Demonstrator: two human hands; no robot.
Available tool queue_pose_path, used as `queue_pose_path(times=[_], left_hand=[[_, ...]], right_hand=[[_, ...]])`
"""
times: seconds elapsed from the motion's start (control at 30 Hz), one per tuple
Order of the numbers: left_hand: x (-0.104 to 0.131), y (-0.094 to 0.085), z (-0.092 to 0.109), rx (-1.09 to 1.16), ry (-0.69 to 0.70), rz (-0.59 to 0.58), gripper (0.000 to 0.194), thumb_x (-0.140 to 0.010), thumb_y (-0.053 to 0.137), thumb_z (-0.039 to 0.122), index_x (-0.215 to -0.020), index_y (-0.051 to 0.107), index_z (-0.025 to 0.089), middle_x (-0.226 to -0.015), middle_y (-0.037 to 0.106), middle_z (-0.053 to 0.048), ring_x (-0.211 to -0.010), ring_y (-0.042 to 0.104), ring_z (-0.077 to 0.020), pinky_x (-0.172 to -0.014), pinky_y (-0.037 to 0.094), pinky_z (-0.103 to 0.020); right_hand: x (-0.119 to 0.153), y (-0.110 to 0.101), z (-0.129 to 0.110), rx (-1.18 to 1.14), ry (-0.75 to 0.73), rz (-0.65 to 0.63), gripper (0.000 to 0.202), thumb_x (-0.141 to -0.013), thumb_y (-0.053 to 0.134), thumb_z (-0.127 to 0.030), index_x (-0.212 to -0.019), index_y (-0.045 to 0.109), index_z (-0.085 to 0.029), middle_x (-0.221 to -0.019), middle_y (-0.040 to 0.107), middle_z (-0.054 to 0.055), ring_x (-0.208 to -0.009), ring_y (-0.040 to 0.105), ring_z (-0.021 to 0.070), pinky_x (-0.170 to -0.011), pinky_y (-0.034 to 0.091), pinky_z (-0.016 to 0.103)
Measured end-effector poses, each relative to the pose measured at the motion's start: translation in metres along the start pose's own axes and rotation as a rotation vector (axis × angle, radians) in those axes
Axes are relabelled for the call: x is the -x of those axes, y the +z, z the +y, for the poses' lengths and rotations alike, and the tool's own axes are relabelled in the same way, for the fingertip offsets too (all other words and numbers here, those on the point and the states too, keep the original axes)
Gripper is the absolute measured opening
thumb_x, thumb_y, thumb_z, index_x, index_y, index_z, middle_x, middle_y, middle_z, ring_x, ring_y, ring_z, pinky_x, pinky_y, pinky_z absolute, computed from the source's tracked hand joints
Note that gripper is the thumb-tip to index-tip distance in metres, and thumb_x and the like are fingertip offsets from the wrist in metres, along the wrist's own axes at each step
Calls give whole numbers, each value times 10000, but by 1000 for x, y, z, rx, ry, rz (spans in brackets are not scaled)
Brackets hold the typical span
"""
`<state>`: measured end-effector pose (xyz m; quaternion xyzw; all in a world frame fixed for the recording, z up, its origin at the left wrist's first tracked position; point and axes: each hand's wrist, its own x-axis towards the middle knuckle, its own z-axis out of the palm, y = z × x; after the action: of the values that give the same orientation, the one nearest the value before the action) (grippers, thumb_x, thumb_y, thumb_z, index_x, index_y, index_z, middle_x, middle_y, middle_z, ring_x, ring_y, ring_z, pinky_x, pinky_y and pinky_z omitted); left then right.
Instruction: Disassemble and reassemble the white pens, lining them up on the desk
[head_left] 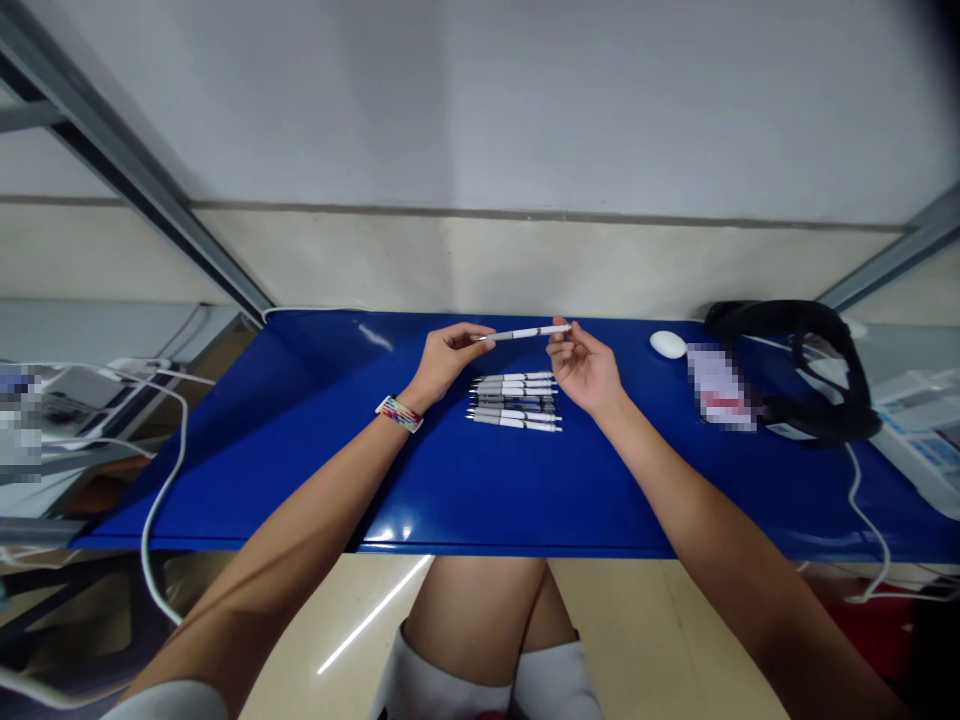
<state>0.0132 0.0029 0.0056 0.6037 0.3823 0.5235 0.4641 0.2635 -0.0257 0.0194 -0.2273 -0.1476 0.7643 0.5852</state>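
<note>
The person's bare knees [480, 610] show below the near edge of the blue counter [480, 500]. On the counter, in front of the knees, lies a row of pens [514, 417], side by side and close together. Their long axes run left to right, nearly parallel to the counter's edge, with the tips to the left and the push ends to the right. Most have white barrels and grey grips; darker ones lie in the middle.

Beyond the row, a single pen [529, 332] is held up between the two hands. Its long axis also runs left to right, the right end slightly farther off; the grey grip and tip point left, the push end right. The left hand [442, 365], with a patterned band [399, 413] at its wrist, has its fingers pinched on the tip end. The right hand [589, 370] has its fingers narrowed at the push end.

To the right lie a pixelated packet [720, 388], a black strap [859, 385] and a white oval thing [667, 345]. The pale wall [337, 260] stands behind the counter.
</note>
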Motion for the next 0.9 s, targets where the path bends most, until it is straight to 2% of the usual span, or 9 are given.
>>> queue_pose_path(times=[0.1, 0.23, 0.37, 0.47, 0.6, 0.77, 0.9], left_hand=[[-1, 0, -1, 5, 8, -4, 342, -746, 952, 400, -1010, 865, 200, -861, 786, -46, -766, 647, -153, -736, 502, -295], [-1, 0, 0, 12, 15, 16, 350, -744, 951, 402, -1015, 865, 199, -889, 796, -52, -774, 655, -157, -745, 509, -300], [0, 0, 1, 15, 9, 19, 341, -742, 955, 398, -1006, 868, 201, -885, 799, -52, -772, 661, -157, -753, 513, -303], [0, 0, 0, 30, 9, 13, 333, -743, 956, 396, -1000, 867, 204, -903, 803, -52, -790, 668, -156, -764, 515, -299], [0, 0, 0, 21, 16, 13, 344, -747, 954, 408, -1008, 864, 204, -892, 799, -51, -793, 672, -159, -771, 527, -304], [1, 0, 2, 16, 22, 19, 322, -761, 947, 406, -1003, 863, 211, -867, 788, -39, -776, 661, -148, -769, 524, -301], [1, 0, 2, 16, 23, 19, 317, -762, 947, 395, -1008, 865, 213, -859, 785, -36, -766, 652, -144, -757, 515, -296]], right_hand=[[-1, -3, 0, 12, -10, -4, 121, -1016, 662, -239, -1086, 724, -163, -773, 693, 15, -625, 624, 84, -547, 579, 137], [-1, -3, 0, 32, -19, -13, 205, -1021, 683, -324, -1139, 727, -162, -855, 729, 35, -691, 668, 100, -600, 615, 163], [-1, -1, 2, 33, -26, 17, 116, -1011, 694, -248, -1084, 726, -162, -803, 710, 15, -651, 656, 76, -596, 599, 126], [-1, 0, 4, 1, -40, 43, 148, -1030, 656, -254, -1114, 724, -154, -836, 731, 34, -676, 680, 85, -630, 625, 139], [0, 0, 4, -19, -35, 40, 126, -1013, 641, -199, -1099, 722, -155, -788, 716, 23, -645, 664, 83, -595, 605, 121], [2, 0, 3, -21, -30, 12, 212, -1004, 640, -239, -1163, 721, -123, -886, 755, 67, -717, 700, 98, -677, 642, 148], [1, -1, 3, 12, -34, 14, 165, -960, 688, -178, -1119, 721, -149, -834, 725, 32, -705, 683, 92, -649, 626, 133]])
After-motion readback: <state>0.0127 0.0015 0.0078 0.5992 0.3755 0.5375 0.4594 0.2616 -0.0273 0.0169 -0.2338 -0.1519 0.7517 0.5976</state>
